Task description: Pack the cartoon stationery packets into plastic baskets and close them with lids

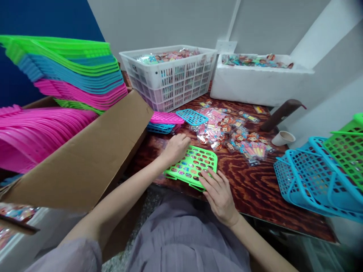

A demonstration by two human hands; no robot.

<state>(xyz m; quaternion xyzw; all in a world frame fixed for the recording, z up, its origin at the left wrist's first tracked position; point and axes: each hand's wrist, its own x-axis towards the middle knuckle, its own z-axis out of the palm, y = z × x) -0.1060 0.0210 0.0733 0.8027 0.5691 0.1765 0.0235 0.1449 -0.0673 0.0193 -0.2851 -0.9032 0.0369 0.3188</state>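
The right fingers (208, 176) lay spread and nearly flat, gripping nothing, pressed on the near right rim of a bright green plastic lattice panel with round holes (195, 162). The left fingers (184, 141) were curled down onto its far left corner, and whether they pinched the rim or only bore on it could not be told. Both the right hand (219, 194) and the left hand (176, 148) thus steadied the panel, which lay flat near the front edge of the dark wood-grain surface (255, 190), a little left of its middle, with bits of colour showing through the holes. Just beyond it, toward the middle, clear-wrapped packets printed with cartoon figures (235, 136) were scattered loose. A small blue lattice panel (192, 116) and a pink one (166, 118) sat farther back on the left. At the right edge, blue plastic mesh baskets (309, 177) stood nested, which looked like finished work. By contrast, the brown cardboard box (93, 158) off the left edge was full of flat pink, blue and green pieces (76, 75), and the white slatted crate (170, 75) at the back edge was heaped with packets. Judging by these, far more remained than was done.
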